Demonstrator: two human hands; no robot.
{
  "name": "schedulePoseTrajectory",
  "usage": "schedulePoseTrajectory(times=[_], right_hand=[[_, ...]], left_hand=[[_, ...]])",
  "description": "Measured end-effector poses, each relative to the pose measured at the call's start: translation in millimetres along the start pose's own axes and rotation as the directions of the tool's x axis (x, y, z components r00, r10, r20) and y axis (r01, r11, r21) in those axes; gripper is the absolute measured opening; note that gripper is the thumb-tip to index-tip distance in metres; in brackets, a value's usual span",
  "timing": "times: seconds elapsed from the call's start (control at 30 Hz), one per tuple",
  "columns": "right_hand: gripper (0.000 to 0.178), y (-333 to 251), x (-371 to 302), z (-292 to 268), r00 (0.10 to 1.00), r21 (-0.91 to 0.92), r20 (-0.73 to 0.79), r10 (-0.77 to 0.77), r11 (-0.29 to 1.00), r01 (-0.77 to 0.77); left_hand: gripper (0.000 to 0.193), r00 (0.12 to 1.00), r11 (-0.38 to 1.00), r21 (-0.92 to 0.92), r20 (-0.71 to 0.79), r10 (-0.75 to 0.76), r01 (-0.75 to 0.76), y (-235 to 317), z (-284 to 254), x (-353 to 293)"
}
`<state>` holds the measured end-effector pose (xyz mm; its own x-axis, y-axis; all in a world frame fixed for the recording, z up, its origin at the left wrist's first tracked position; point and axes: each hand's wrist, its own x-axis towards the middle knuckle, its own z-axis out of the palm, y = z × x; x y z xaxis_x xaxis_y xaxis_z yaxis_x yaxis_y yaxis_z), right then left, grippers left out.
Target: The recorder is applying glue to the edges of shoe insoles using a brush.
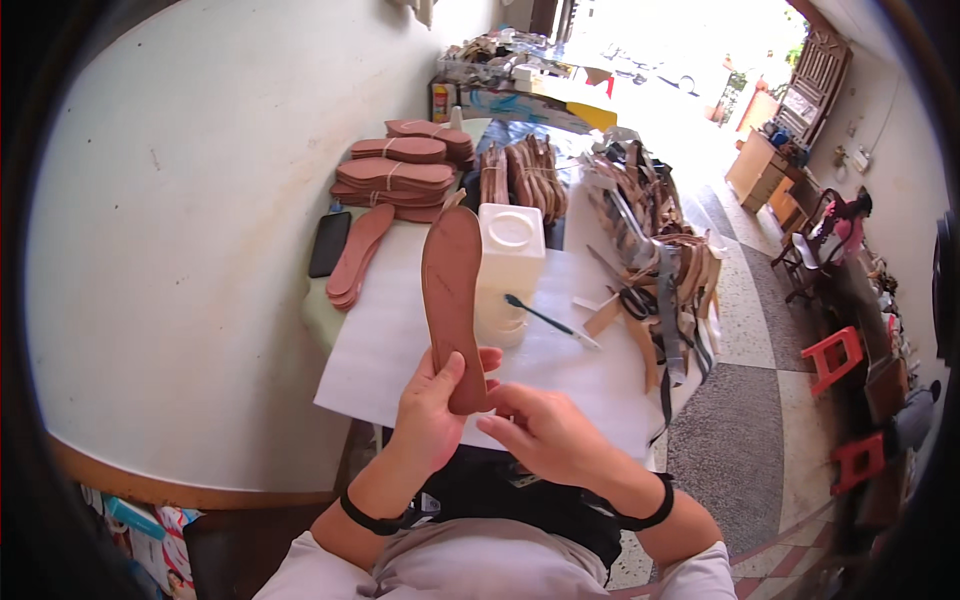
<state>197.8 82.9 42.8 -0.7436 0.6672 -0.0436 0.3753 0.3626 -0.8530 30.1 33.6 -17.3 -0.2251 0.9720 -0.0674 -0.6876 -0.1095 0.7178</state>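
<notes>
Up front, held upright above the white-covered worktop (370,365): a reddish-brown insole (455,290), right before the white container (515,240) and partly hiding it. Pinched near its lower end by the left hand (430,405), with thumb laid on the near face and fingers behind, tips peeking past the right edge. And there, close by the lower right rim, the right hand (545,425), with thumb and forefinger a little parted; touching the rim or just beside it, impossible to tell from here. Now for handling this well: probably apt to flex, being so thin, so press lightly with the thumb and brace from behind. Feel along the rim with small, even touches, turning the insole rather than twisting both wrists. Tilt the face to catch the light. Mind the scissors (636,300) and the green brush (545,318) over on the right, and stay well apart from the bundled insoles (395,175) beyond on the left.
</notes>
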Motion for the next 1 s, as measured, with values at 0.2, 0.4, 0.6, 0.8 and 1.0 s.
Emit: schedulePoseTrajectory(times=[0.2, 0.4, 0.6, 0.8, 1.0], right_hand=[[0.019, 14.5, 2.1, -1.4, 0.997, 0.151, -0.062, 0.055, 0.987, -0.045], [0.019, 24.7, 1.0, -49.3, 0.952, 0.468, -0.281, 0.125, 0.884, 0.022], [0.018, 64.6, 25.0, -109.5, 0.861, 0.593, -0.406, 0.305, 0.805, -0.006], [0.022, 122.5, 68.0, -125.4, 0.808, 0.593, -0.359, 0.468, 0.782, -0.19], [0.027, 156.9, 108.7, -124.5, 0.832, 0.52, -0.236, 0.502, 0.789, -0.328]], left_hand=[[0.039, 0.99, 0.977, 0.188, 0.116, 0.082, -0.103, -14.7, 13.3, -0.8], [0.035, 0.963, 0.872, 0.439, 0.244, 0.114, -0.214, -9.2, -20.4, 4.8], [0.011, 0.998, 0.742, 0.67, -0.013, 0.066, -0.04, 0.0, -64.4, -3.6], [0.007, 0.957, 0.594, 0.79, -0.035, 0.288, -0.15, 55.0, -91.8, -11.0], [0.019, 0.87, 0.287, 0.958, -0.144, 0.471, 0.003, 120.3, -152.5, 19.2]])
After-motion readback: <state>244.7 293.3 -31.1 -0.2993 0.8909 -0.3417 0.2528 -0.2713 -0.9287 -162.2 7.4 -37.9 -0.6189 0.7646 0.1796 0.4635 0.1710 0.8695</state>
